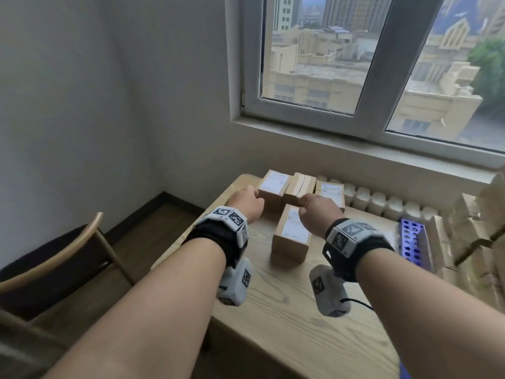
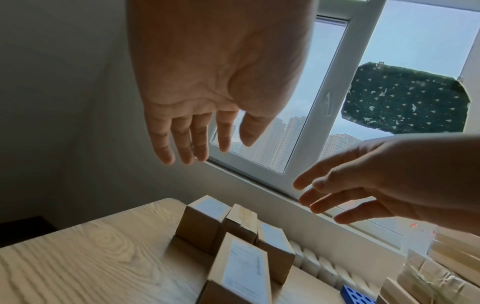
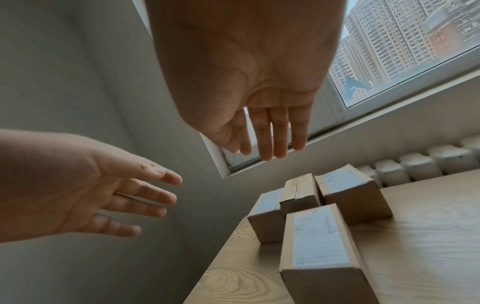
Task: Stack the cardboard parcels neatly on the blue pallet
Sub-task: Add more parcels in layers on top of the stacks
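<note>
While both arms are reaching forward over the light wooden desk (image 1: pixel 287 310), the left hand (image 2: pixel 207 82) is hanging in the air with its fingers (image 2: pixel 200 142) straight and slightly spread, holding nothing; the wrist views are showing this plainly, though in the head view the knuckles are looking bunched. The right hand (image 3: pixel 254 82) is likewise hanging open and empty, its fingers (image 3: pixel 278 135) pointing down toward the far end of the desk. Neither hand is touching any parcel. Four cardboard parcels are sitting on the desk: three are lying side by side in a row along the far edge, near the window (image 1: pixel 355 64), namely a left parcel (image 1: pixel 273 188) with a white label on top, a middle parcel (image 1: pixel 299 187) sealed with tape, and a right parcel (image 1: pixel 330 191) with a label. The fourth parcel (image 1: pixel 292 233) is lying lengthwise just in front of that row, label up, nearest to the person and between the two wrists in the head view. The blue pallet (image 1: pixel 412 242), perforated with round holes, is lying at the right side of the desk, well apart from the parcels and carrying nothing visible. A white radiator (image 1: pixel 382 201) is running below the sill, and a chair (image 1: pixel 68 255) is standing to the left.
</note>
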A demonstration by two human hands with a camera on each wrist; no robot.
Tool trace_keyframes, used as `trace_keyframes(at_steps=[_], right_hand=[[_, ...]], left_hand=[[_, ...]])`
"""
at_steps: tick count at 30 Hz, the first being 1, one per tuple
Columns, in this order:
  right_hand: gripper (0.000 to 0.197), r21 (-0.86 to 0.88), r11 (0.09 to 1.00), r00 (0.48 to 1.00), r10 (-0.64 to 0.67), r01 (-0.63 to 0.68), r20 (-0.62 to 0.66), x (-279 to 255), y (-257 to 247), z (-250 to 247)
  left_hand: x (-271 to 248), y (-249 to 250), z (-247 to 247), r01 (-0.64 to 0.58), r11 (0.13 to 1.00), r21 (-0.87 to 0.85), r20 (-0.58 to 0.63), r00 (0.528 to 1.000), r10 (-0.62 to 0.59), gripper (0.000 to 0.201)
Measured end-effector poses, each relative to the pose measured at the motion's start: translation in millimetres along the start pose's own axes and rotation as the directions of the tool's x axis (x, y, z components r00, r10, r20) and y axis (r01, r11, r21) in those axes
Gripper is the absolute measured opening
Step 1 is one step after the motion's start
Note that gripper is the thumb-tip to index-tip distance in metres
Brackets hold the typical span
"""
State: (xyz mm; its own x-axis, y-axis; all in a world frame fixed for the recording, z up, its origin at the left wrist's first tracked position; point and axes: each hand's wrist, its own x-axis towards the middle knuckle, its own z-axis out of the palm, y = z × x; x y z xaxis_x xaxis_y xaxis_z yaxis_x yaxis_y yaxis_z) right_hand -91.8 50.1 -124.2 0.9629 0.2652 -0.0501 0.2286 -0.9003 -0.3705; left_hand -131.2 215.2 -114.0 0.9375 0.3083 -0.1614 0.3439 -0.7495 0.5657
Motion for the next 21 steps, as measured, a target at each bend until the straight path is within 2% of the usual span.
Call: trace_keyframes(at_steps=[11,16,21], right_hand=[[0.042,0.086,0.995,0.999,0.037,-0.039,0.026,101,-21,34],[0.045,0.203,0.969,0.989,0.132,-0.143,0.067,154,-7,47],[0.044,0.291,0.916,0.957,0.234,-0.276,0.171,183,7,72]], left_hand=[[102,-19,-5,-0.001,1.000,-0.031,0.040,0.999,0.002,0.045],[163,-20,7,0.030,0.998,-0.054,0.069,0.997,-0.026,0.045],[206,-33,39,0.078,0.995,-0.069,0.153,0.986,-0.067,0.048]])
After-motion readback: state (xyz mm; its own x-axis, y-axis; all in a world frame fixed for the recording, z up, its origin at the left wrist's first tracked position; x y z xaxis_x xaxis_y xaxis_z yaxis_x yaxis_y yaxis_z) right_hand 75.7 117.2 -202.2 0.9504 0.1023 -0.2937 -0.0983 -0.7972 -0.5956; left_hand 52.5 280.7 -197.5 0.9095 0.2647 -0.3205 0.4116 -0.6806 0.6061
